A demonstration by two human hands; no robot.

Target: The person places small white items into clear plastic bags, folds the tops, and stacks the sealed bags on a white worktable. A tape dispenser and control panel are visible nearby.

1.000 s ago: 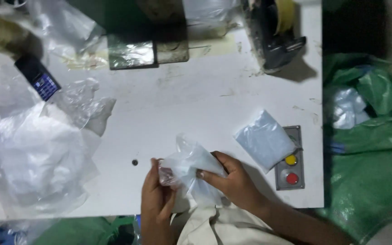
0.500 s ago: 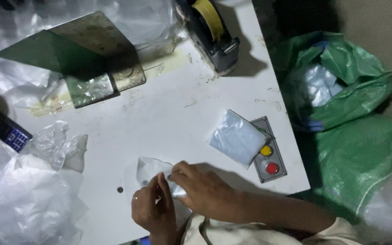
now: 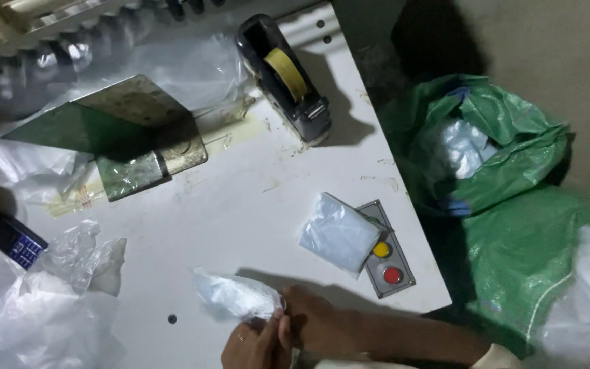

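Note:
At the near edge of the white table (image 3: 240,205), both my hands grip one small clear plastic bag (image 3: 235,295) with something white inside. My left hand (image 3: 253,347) pinches its lower end, fingers closed. My right hand (image 3: 312,320) holds the bag's right end from the side. The bag lies tilted, its far end resting on the tabletop. A flat, filled plastic packet (image 3: 338,232) lies a little beyond my right hand, partly over a grey button box.
A grey button box (image 3: 387,254) with a yellow and a red button sits at the table's right edge. A tape dispenser (image 3: 287,76) stands at the back. Crumpled clear bags (image 3: 42,307) and a dark calculator (image 3: 12,240) lie left. Green sacks (image 3: 513,205) stand right of the table.
The view has swung right and the table has slid left. My hands have stayed on the bag and turned it, so it now points up and left.

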